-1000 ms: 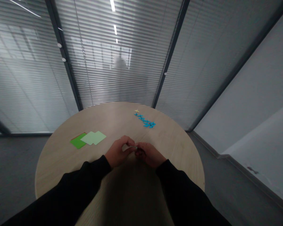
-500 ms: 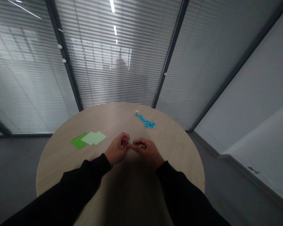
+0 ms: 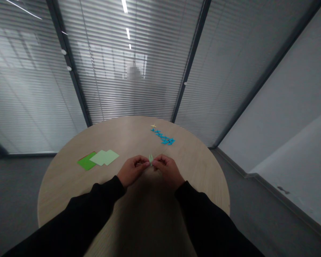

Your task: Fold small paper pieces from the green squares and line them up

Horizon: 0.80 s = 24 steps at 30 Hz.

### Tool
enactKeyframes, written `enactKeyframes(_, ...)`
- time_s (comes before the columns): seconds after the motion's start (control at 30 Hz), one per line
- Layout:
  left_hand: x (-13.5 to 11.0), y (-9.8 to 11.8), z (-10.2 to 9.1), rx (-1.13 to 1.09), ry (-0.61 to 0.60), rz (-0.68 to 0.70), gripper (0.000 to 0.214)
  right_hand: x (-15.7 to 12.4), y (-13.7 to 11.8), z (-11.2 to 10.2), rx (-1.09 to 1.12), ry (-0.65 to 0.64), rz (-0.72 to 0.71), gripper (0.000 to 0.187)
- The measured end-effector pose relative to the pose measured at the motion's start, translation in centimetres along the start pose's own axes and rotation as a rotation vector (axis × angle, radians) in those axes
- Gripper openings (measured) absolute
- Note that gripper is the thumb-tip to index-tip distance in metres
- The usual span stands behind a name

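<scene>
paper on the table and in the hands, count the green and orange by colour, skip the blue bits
pale green square sheets: 2
dark green sheet: 1
orange sheet, only its edge showing beside the dark green: 1
folded pale green paper, pinched between the left hand and right hand: 1
total: 5

I could barely make out the pale green paper fold (image 3: pixel 151 159), partly hidden by the left hand's fingers (image 3: pixel 143 161); the blue paper pieces (image 3: pixel 163 138) looked too small to separate, and a pixelated patch (image 3: pixel 134 71) behind the blinds (image 3: pixel 107 82) was blurred.
</scene>
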<state>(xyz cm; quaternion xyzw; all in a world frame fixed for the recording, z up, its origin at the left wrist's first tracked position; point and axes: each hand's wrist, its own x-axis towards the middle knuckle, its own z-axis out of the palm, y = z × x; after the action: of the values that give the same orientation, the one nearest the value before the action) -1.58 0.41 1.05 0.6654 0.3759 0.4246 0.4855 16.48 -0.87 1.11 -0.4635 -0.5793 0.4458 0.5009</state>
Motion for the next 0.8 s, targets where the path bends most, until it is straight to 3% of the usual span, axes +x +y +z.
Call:
enactKeyframes(0.3,0.02,-0.72,0.19,-0.178,0.038,-0.045,0.031,0.16,0.57,0.12,0.334,-0.151,0.153,0.029)
enactKeyframes(0.57,-0.09,-0.55,0.28,-0.26,0.06,-0.11,0.036,0.34,0.85,0.45,0.29,-0.046,0.122,0.028)
enactKeyframes(0.8,-0.04,-0.82,0.39,-0.431,0.093,-0.143,0.042,0.32,0.77,0.68,0.151,-0.081,0.065,0.024)
